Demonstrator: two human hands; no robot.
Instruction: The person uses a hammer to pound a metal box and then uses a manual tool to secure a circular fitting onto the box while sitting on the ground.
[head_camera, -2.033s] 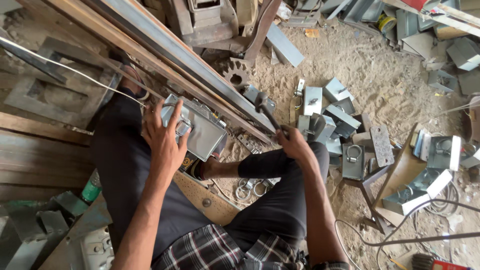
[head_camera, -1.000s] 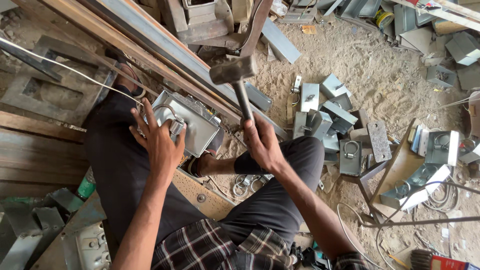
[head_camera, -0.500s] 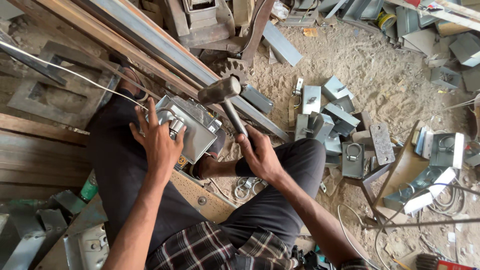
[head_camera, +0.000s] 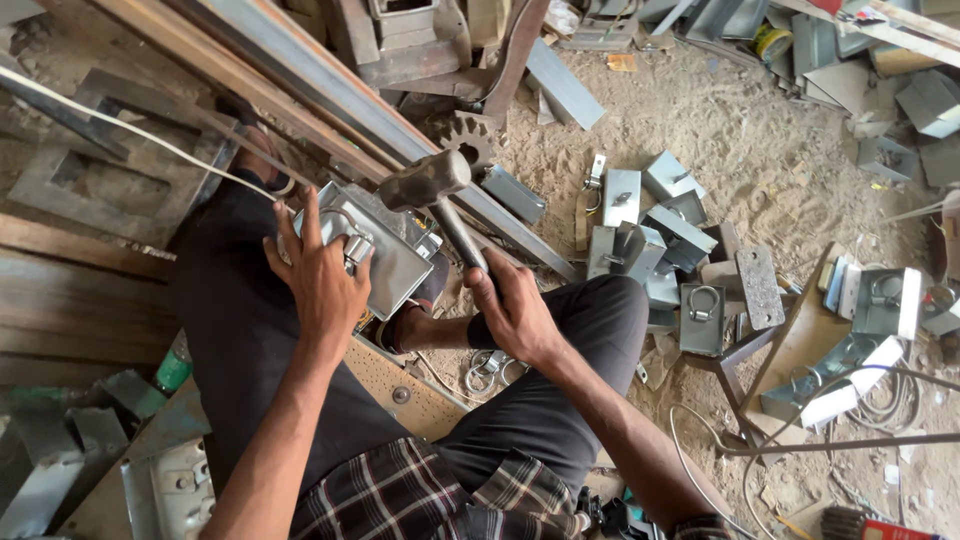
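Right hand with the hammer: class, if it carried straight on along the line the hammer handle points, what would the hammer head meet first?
Probably the grey metal box pinned by the left hand. The right hand aims the hammer up-left over its top edge, though depth is unclear.

A single head-worn camera looks steeply down, close over the lap and sandy workshop floor (head_camera: 760, 150).

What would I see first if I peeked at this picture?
First, the big hammer in the middle, gripped by the right hand with its head over a shiny metal box. The left hand presses that box down on the person's lap. To the right, a heap of similar metal boxes lies on the sandy ground.
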